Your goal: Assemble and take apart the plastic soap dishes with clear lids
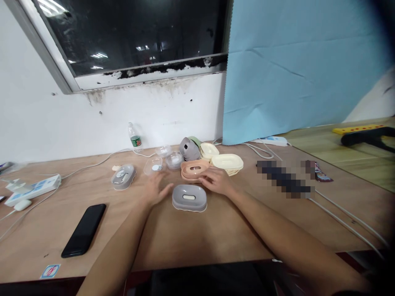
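In front of me lies a grey oval soap dish (189,198) with a pale slot in its middle. My left hand (156,189) hovers at its left, fingers apart and holding nothing. Behind the grey dish, orange soap dishes (194,167) sit stacked; the fingers of my right hand (217,179) are closed on their right end. Cream oval dishes (227,162) are piled just beyond that hand. Clear plastic pieces (153,166) lie past my left fingertips. Grey cup-like parts (189,149) rest on their side at the back.
Farther left is another grey dish (124,176) with a clear part on it. A black phone (84,230) lies at the front left, near a power strip (35,190) with cables. A plastic bottle (135,136) stands by the wall. At the right are a wrapper (322,172) and white cables.
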The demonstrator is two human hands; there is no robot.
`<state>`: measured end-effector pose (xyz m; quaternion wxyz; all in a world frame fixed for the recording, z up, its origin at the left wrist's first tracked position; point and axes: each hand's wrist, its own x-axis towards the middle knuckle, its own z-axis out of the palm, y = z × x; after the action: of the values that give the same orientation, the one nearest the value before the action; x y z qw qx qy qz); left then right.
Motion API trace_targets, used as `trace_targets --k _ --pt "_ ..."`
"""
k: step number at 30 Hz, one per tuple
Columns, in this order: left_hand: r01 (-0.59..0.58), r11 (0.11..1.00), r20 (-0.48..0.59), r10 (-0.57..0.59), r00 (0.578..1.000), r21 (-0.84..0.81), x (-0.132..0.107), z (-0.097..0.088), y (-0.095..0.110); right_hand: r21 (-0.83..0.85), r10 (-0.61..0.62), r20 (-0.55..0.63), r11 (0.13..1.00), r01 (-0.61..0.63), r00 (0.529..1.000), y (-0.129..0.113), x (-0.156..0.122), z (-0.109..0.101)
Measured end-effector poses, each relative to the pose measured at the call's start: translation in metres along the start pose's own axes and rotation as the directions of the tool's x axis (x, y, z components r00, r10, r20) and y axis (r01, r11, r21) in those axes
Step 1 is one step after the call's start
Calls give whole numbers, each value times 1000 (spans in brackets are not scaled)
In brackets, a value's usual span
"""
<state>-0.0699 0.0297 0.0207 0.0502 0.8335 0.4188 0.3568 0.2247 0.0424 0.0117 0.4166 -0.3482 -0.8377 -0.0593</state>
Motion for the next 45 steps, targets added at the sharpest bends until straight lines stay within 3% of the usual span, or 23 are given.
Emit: trace_targets --k 2,5,9,13,20,25,36,41,45 --pt "-146 987 182 156 971 -71 0 4 13 -3 -22 42 1000 22 999 -5 -1 4" --pt "-235 964 305 262 916 -125 0 15 26 -6 -29 66 1000 29 997 -9 -2 8" --pt "-232 967 356 256 899 -110 -2 26 27 -29 16 61 999 -14 998 -6 -2 10" --pt "-171 981 396 193 898 -92 -4 26 23 -17 28 33 999 -28 999 -3 -2 10" --pt "-149 974 253 190 949 -173 -1 13 16 54 16 1 998 -16 1000 -4 -4 11" --pt "-103 976 118 127 985 -193 -2 12 5 68 -13 -27 998 15 1000 -6 -4 10" --pt "-72 966 134 108 985 -247 -3 14 3 1 -199 -21 980 199 980 -4 -2 14" --pt "67 917 99 -30 995 -393 -5 18 7 -77 -240 -90 969 234 967 0 -3 14" --pt "117 798 -67 -193 979 -592 -6 25 0 -79 -178 -113 982 170 978 2 -7 11"
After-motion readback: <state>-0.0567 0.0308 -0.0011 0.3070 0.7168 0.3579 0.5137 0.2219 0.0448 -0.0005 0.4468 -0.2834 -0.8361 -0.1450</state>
